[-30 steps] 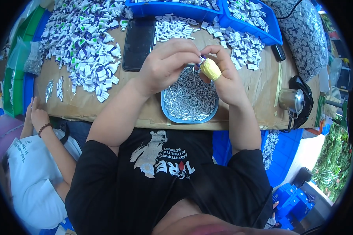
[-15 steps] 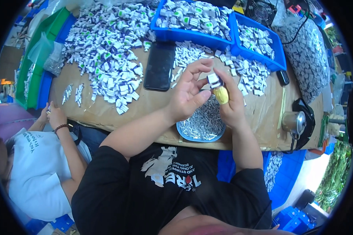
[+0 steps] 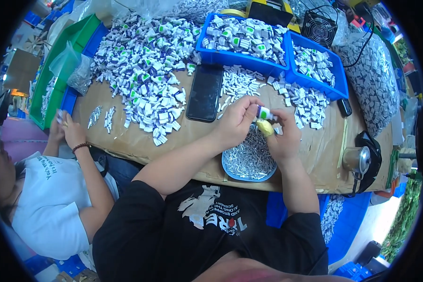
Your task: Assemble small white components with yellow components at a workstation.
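A small white-and-purple plastic piece with a green spot [image 3: 263, 113] is between my two hands, above a blue-rimmed tub. My left hand [image 3: 241, 117] pinches its left end with thumb and fingers. On the other side, my right hand [image 3: 286, 131] closes its fingers on the piece's right end. Something yellow [image 3: 265, 127] shows at my right thumb, just under the piece; whether it is a wrap or a separate thing I cannot tell. Below lie many thin silvery metal pins [image 3: 249, 157] in the tub [image 3: 225, 169].
A heap of similar pieces [image 3: 150, 80] covers the table's left part, beside a black phone [image 3: 205, 94]. Blue bins [image 3: 249, 58] stand at the back, with small white parts in front. Right are a filled clear bag [image 3: 369, 84] and metal cup [image 3: 356, 160]. A co-worker [image 3: 51, 202] sits left.
My left hand has turned from open-fingered to a pinch on the piece. The piece has turned so its green spot shows, and both hands sit lower. The whole view has shifted slightly.
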The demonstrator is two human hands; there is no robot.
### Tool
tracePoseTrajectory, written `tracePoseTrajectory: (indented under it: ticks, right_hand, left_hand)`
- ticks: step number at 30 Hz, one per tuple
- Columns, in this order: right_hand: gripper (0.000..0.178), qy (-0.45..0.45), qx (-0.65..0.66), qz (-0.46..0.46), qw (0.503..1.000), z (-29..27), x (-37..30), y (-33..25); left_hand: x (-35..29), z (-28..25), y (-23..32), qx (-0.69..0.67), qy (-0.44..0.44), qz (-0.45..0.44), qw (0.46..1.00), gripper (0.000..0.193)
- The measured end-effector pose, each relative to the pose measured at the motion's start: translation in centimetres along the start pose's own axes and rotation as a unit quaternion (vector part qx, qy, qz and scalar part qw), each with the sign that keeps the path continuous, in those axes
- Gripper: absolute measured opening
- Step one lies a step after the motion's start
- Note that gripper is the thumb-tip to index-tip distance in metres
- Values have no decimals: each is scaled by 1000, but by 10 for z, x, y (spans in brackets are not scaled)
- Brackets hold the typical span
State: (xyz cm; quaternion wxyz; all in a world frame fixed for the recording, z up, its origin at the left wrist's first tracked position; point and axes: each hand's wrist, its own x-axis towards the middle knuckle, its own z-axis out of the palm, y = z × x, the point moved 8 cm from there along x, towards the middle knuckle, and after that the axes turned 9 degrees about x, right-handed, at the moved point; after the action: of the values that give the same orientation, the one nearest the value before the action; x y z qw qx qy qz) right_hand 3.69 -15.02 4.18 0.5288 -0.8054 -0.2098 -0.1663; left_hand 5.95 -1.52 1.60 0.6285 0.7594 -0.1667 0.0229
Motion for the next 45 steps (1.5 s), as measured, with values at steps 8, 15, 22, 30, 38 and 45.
tracePoseTrajectory:
  ticks: [8,15,22,30,38,45]
  right_hand:
    - [37,-33,-52,-181,982,4,0,-46]
    - [36,-59,-12,-168,984,12,-1,-46]
    - [36,-15,57,-48,997,-2,2,-28]
    - [44,-117,-119,-22,986,12,1,-26]
    - [31,-116,-156,-37,980,11,-1,-34]
    - [47,21,-93,-129,987,-13,12,-36]
  left_hand:
    - [-6,-7,24,127,45,62,989,30]
    - [-8,-10,28,138,53,111,983,31]
    - [-3,7,-18,-284,-82,-183,938,30]
    - [-3,3,-11,-103,-175,-143,969,28]
    - [-9,12,1,-90,-201,-167,961,30]
    - [34,-19,37,129,-106,-25,986,19]
